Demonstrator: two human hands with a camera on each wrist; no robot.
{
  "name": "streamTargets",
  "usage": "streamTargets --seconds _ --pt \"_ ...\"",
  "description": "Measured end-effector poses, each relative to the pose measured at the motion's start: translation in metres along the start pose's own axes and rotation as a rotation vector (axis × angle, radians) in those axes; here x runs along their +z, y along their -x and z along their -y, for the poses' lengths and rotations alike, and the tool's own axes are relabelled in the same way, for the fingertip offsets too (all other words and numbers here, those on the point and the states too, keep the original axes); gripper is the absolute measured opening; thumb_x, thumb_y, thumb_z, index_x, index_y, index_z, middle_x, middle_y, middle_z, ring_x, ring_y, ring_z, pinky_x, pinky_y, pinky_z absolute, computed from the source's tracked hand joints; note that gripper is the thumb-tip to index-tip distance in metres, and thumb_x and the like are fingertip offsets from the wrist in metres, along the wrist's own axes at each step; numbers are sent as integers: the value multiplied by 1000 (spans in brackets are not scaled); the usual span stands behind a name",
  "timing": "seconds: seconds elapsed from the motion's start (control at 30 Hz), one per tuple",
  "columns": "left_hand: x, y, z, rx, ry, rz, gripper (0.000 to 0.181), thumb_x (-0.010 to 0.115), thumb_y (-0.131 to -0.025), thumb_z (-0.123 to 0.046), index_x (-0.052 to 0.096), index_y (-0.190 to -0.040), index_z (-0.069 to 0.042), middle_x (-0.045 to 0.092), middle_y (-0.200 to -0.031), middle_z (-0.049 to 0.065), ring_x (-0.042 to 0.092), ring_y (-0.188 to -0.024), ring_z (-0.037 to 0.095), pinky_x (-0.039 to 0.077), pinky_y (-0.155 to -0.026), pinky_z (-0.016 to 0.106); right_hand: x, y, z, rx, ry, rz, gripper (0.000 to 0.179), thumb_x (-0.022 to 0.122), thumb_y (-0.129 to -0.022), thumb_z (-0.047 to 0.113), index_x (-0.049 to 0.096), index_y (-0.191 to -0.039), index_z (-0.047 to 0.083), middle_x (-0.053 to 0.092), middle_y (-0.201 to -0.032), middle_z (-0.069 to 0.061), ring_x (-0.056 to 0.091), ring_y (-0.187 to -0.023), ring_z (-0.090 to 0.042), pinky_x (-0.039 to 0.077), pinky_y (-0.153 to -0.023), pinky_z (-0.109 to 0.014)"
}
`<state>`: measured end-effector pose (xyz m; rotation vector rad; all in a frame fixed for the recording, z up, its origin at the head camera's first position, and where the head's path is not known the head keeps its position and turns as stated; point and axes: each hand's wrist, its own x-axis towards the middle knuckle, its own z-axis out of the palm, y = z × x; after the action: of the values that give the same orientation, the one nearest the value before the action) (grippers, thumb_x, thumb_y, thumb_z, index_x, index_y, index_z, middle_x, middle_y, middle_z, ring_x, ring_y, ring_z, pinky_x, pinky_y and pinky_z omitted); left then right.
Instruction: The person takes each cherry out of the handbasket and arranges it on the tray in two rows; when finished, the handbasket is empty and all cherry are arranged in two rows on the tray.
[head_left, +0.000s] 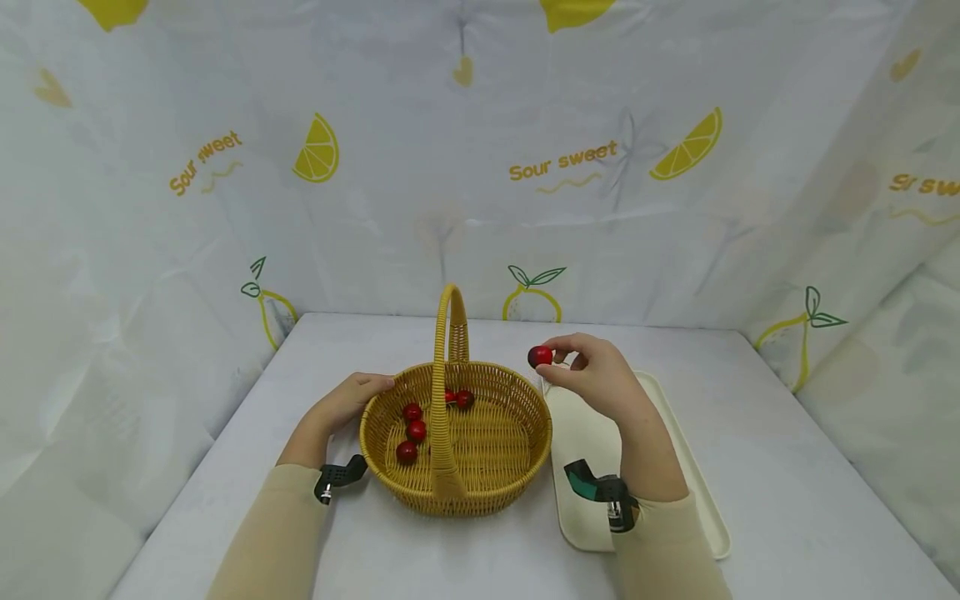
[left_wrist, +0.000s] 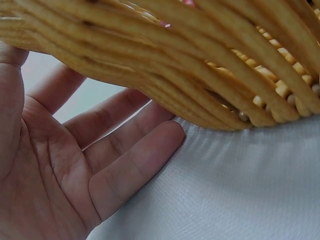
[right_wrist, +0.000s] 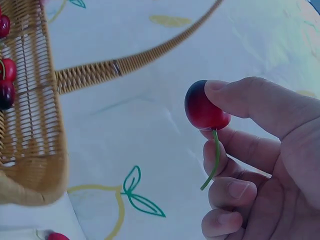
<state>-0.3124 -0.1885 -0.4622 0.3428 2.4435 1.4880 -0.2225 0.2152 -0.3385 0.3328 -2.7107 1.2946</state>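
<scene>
In the head view, my right hand (head_left: 596,375) is raised over the far end of a cream tray (head_left: 678,433), pinching a dark red cherry (head_left: 540,357) between thumb and fingertips. The right wrist view shows that cherry's green stem (right_wrist: 216,160) hanging down past the curled lower fingers. At the left, my left hand (head_left: 348,404) touches the side of a yellow wicker basket (head_left: 543,408). Its fingers (left_wrist: 135,165) lie spread and fairly straight along the outer wall in the left wrist view. Several red cherries (head_left: 416,431) lie inside the basket, mostly left of its handle.
The basket's tall arched handle (head_left: 442,417) stands upright across its middle. Another cherry (right_wrist: 57,236) shows at the bottom edge of the right wrist view. A white cloth covers the table (head_left: 795,467), and a lemon-printed curtain (head_left: 420,150) hangs behind it.
</scene>
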Motion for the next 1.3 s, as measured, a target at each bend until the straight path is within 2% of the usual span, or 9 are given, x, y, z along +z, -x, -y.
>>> streamTargets --seconds 0.23,0.57,0.77,0.93,1.07,1.2,1.3 --pt "0 -1 1 -5 5 -3 54 54 -103 -47 69 -132 -5 69 -129 10 55 -131 32 31 -116 57 -13 -4 -24 59 51 -47 40 78 -92 29 70 -127 10 60 -106 -10 52 -81 -26 43 -61 -35" --pt "-1 0 2 -11 -9 -3 55 54 -103 -47 67 -134 -5 67 -132 11 53 -134 34 30 -117 57 -13 -12 -58 148 74 -47 45 76 -93 35 68 -129 8 61 -110 -12 52 -92 -29 45 -67 -36" --pt "-2 0 3 1 -11 0 54 54 -103 -47 69 -133 -5 69 -128 10 55 -131 32 31 -116 57 -4 -19 -80 192 79 -7 46 74 -95 36 67 -131 8 63 -118 -13 54 -105 -32 50 -75 -39" --pt "-2 -1 3 6 -11 -1 53 54 -103 -47 71 -130 -5 71 -124 8 57 -127 31 32 -115 58 8 -23 -95 180 73 0 43 73 -95 32 69 -128 4 65 -118 -16 56 -105 -34 51 -79 -43" --pt "-2 -1 1 3 -2 -3 53 54 -102 -47 70 -130 -5 70 -127 10 55 -131 33 30 -116 58 19 -26 -105 188 98 11 44 73 -95 31 69 -127 2 65 -119 -18 56 -109 -36 51 -84 -49" --pt "-1 -2 3 1 -1 -5 54 54 -102 -48 70 -131 -5 69 -129 10 53 -134 35 29 -116 59 28 -28 -115 224 138 27 45 74 -94 30 69 -127 0 65 -121 -20 56 -113 -38 49 -90 -53" --pt "-1 -2 5 -2 -5 -9 54 54 -102 -49 71 -130 -5 70 -128 10 54 -133 34 29 -116 59 33 -29 -118 272 158 46 44 75 -93 29 69 -126 0 65 -117 -19 57 -108 -36 49 -89 -51"
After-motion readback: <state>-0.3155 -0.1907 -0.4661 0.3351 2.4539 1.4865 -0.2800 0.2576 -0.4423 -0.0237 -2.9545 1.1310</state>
